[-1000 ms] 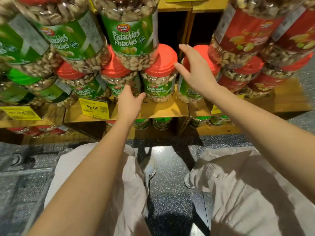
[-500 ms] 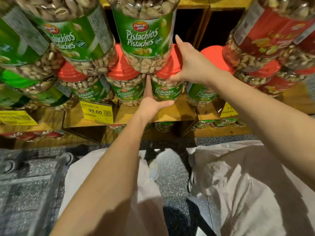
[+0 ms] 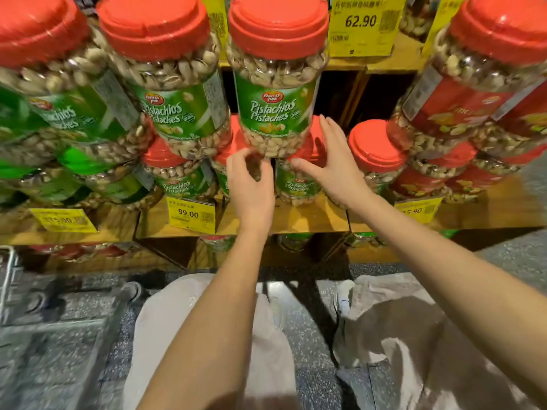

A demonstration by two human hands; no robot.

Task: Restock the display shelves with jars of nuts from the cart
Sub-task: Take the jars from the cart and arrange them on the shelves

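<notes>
A tall pistachio jar [image 3: 276,113] with a green label and a red lid stands stacked on the red lids of lower pistachio jars [image 3: 299,184] on the wooden shelf [image 3: 296,220]. My left hand [image 3: 251,182] is at the stacked jar's bottom left, its loosely curled fingertips touching the base. My right hand [image 3: 334,167] is at the jar's bottom right. Its fingers are spread straight and rest against the lower jar's lid, with the thumb reaching under the stacked jar. Neither hand carries a jar.
More green pistachio jars [image 3: 177,108] fill the shelf to the left, and red-labelled nut jars [image 3: 461,105] are stacked to the right. One low jar [image 3: 376,149] stands in the gap between. Yellow price tags [image 3: 191,214] hang on the shelf edges. A metal cart edge [image 3: 9,279] shows at the lower left.
My left hand rose from the lower jar's front to the stacked jar's base. My right hand came off the lower jar's lid and spread open. The view tilted up.
</notes>
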